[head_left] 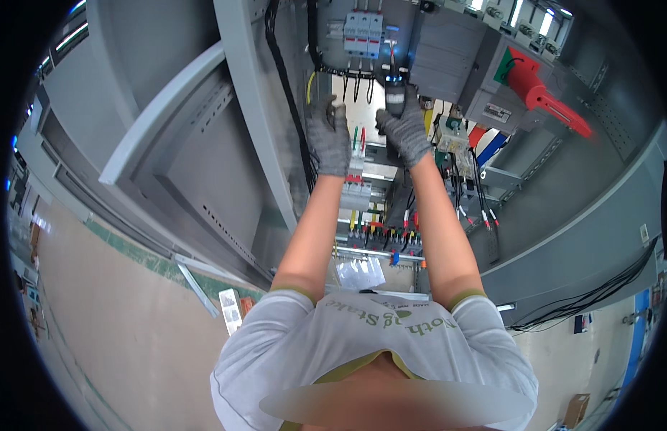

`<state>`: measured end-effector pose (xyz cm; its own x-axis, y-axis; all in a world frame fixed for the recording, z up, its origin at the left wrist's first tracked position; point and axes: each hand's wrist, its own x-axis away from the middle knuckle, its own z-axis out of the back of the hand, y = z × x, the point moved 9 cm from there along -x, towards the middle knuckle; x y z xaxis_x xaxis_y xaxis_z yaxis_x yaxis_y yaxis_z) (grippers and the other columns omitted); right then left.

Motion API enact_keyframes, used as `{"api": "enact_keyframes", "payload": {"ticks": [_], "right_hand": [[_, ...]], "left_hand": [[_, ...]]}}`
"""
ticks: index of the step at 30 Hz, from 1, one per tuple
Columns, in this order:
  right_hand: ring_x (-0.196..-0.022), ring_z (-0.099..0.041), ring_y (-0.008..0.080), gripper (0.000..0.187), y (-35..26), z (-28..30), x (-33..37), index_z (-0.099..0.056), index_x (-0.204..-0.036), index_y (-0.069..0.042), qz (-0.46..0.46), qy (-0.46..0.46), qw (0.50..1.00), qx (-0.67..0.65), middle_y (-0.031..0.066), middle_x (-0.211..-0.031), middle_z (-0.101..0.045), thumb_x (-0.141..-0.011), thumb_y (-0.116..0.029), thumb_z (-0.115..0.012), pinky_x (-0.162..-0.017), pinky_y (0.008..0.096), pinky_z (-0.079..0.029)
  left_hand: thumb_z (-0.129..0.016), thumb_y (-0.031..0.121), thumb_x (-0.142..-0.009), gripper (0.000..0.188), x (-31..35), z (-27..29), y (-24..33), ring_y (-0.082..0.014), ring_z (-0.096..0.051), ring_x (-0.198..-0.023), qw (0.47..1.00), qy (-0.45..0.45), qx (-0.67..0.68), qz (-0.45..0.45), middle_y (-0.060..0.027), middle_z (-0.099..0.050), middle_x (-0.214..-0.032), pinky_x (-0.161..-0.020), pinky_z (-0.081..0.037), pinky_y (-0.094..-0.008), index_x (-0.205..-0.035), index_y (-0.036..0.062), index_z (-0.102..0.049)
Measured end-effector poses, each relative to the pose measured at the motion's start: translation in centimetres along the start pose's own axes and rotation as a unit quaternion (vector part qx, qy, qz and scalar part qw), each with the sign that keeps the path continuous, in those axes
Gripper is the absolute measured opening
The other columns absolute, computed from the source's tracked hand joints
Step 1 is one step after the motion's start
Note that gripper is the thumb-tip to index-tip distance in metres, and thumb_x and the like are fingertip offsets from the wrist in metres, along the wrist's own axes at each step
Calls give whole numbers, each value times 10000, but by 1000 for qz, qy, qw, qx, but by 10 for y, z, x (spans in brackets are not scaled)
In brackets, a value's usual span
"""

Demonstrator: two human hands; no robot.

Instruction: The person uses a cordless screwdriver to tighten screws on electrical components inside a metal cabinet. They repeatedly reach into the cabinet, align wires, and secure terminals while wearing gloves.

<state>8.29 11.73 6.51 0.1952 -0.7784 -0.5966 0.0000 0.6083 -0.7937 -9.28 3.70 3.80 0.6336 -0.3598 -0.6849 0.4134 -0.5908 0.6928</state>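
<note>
With the view's centre as the clock centre, a black cylindrical tool (395, 97) with a pale band is seen at 1 o'clock, inside an open grey cabinet; small lights glow at its upper end. It is gripped by the right hand (407, 133), grey-gloved, fingers wrapped round its right side and thumb set on the left. The left hand (328, 140), likewise gloved, is raised at 12 o'clock, apart from the tool, with fingers half curled; whether anything thin is pinched there cannot be told. With the tool now taken as clock centre, a pale three-pole block (363, 34) is mounted at 11 o'clock, with dark wire loops (357, 87) hanging below. A grey switch housing (448, 54) is noted at 2 o'clock and a red handle (538, 95) at 3. A black cable bundle (291, 90) is run upright at 9 o'clock. Red-tipped leads (484, 208) are hung at 5 o'clock. At 6 o'clock a terminal row (383, 235) is seen, with a clear plastic bag (360, 273) below it.
</note>
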Motion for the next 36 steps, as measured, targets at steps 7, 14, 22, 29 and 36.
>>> {"api": "enact_keyframes", "payload": {"ticks": [7,14,22,29,36], "right_hand": [[-811,-596,180,583,-45,-11,72,-378,-1264,-39,-56,-13,998,12,123,-954,-588,-754,-17,-659,-725,314,-518],[-808,-570,128,805,-24,-14,223,-191,-1466,-42,-221,-124,966,-52,76,-971,-596,-785,19,-617,-705,300,-513],[-704,-579,117,531,-31,-1,310,-373,-1301,-71,-317,-119,907,-250,113,-1087,-613,-816,31,-562,-638,289,-523],[-755,-593,130,558,-50,15,319,-351,-1322,-96,-303,-169,898,-270,117,-1070,-591,-827,47,-564,-639,297,-539],[-715,-607,147,589,-50,60,336,-306,-1346,-88,-256,-143,921,-257,137,-1067,-587,-835,39,-570,-607,304,-545]], "left_hand": [[-591,252,-915,247,-4,-23,11,-312,-654,-816,974,-104,-193,-54,-150,-673,-894,-729,-506,-394,-1070,70,-655],[-549,202,-939,202,11,-27,-3,-300,-661,-848,980,-155,-122,11,-160,-669,-929,-737,-511,-377,-1031,43,-634],[-572,297,-917,341,-55,-13,96,-223,-605,-920,993,-38,72,-87,-131,-627,-945,-850,-462,-334,-1061,-7,-634],[-567,404,-901,477,-207,-76,150,-319,-581,-1092,918,-57,-188,-344,-202,-593,-1207,-961,-439,-390,-1238,68,-552],[-436,522,-930,551,-233,-111,150,-320,-551,-1156,921,-232,-265,-167,-164,-591,-1245,-1000,-401,-396,-1271,106,-553]]}}
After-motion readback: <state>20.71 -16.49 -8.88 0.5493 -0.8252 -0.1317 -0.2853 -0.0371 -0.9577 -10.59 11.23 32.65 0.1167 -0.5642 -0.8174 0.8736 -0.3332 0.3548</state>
